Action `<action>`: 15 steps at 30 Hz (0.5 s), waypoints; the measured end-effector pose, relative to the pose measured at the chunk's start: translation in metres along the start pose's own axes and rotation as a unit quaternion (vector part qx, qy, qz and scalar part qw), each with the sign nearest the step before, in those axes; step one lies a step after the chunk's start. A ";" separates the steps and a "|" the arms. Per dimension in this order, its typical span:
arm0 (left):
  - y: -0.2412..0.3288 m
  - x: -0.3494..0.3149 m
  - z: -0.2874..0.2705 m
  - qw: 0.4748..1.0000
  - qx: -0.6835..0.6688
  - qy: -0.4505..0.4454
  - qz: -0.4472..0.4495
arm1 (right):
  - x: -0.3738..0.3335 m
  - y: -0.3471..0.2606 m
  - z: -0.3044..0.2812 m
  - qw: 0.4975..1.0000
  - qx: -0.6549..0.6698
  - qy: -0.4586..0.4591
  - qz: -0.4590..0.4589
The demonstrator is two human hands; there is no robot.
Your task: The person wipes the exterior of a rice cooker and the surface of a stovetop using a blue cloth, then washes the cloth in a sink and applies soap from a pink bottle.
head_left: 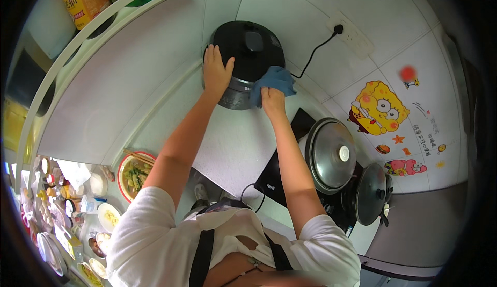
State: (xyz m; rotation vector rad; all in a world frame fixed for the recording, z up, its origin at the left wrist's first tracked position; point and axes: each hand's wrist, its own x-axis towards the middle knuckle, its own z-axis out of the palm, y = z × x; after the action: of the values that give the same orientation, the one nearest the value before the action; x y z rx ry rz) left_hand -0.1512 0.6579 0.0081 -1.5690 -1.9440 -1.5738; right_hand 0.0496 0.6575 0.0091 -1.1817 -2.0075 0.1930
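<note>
A black rice cooker (243,48) with a grey lower band stands in the corner of the white counter (233,142). My left hand (217,72) lies flat on the left side of its lid, fingers stretched out and thumb apart. At the cooker's front right edge, my right hand (272,99) is closed round a bunched blue cloth (279,80). The cloth touches the cooker's side and hides part of it.
To the right, a lidded steel pot (334,155) and a dark lidded pan (370,194) sit on a black cooktop (269,178). A power cord (312,54) runs to a wall socket. At left are a bowl of greens (122,178) with chopsticks, several dishes, and a shelf rail (72,48).
</note>
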 end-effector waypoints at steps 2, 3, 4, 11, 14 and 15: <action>0.001 0.000 -0.003 1.000 -0.021 -0.006 -0.018 | 0.019 0.013 0.011 0.997 -0.016 -0.049 0.052; 0.000 0.001 -0.004 1.000 -0.022 -0.009 -0.014 | 0.033 0.020 0.009 0.994 -0.043 -0.080 0.057; -0.001 0.000 -0.005 1.000 -0.023 -0.015 -0.009 | 0.046 0.029 0.007 0.989 -0.071 -0.112 0.065; 0.002 0.000 -0.014 0.999 -0.006 -0.049 -0.005 | 0.151 0.069 0.013 0.947 0.131 -0.199 0.216; 0.000 0.002 -0.018 0.999 -0.025 -0.040 -0.002 | 0.182 0.052 0.016 0.922 0.142 -0.272 0.237; 0.001 0.002 -0.020 0.999 -0.028 -0.043 0.001 | 0.193 0.061 0.020 0.916 0.147 -0.263 0.265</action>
State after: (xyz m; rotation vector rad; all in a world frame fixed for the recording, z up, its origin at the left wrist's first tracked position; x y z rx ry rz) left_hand -0.1599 0.6433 0.0185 -1.6860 -1.9574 -1.6001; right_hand 0.0268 0.8502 0.0717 -1.5612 -1.9362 1.1514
